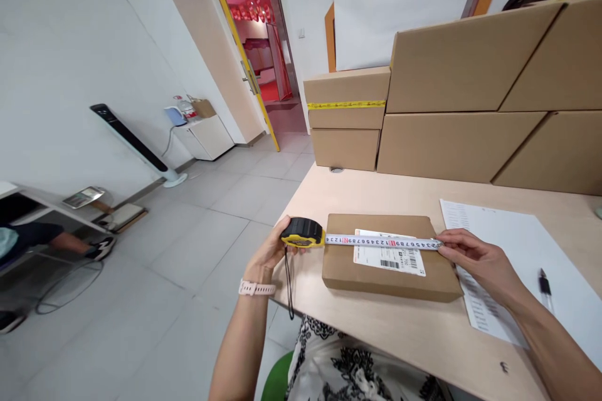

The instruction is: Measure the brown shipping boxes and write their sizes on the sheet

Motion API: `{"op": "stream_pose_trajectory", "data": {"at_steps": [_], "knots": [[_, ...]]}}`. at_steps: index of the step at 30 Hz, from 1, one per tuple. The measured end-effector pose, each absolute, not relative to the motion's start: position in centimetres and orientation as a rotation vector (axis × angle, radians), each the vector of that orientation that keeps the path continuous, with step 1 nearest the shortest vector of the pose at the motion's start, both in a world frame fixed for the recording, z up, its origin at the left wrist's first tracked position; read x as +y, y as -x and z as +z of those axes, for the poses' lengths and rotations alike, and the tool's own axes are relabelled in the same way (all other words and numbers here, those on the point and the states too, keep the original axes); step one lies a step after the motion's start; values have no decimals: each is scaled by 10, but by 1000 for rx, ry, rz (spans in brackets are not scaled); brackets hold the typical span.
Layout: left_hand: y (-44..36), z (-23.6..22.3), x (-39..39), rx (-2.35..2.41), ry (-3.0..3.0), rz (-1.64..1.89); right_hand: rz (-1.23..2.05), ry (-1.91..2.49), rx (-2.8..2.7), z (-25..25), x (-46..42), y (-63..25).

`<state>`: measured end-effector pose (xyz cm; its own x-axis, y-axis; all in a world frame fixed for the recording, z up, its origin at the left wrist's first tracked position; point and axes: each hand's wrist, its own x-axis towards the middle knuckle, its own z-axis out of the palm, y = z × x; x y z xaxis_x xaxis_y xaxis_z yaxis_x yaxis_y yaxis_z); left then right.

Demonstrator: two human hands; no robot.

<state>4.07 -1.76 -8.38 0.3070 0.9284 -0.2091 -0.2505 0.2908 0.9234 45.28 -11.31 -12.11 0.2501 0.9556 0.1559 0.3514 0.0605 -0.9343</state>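
My left hand is wrapped round the black and yellow case of a tape measure, just off the left end of a cardboard box. From the case the white blade runs across the top of the box, over part of a printed shipping label. My right hand pinches the blade's free end at the right edge of the box. The box lies flat on the table. A black wrist strap dangles from the case below my left hand.
Stacked cardboard boxes line the back of the table. Printed sheets and a pen lie to the right. Beyond the table's left edge is tiled floor, with a tower fan and another person's leg.
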Motion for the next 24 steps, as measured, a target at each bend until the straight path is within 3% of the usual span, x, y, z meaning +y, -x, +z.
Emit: {"op": "stream_pose_trajectory", "data": {"at_steps": [24], "knots": [[-48,-108,-41,837,-646,1192,776,1555,-1213,-126,-113,-456]]}}
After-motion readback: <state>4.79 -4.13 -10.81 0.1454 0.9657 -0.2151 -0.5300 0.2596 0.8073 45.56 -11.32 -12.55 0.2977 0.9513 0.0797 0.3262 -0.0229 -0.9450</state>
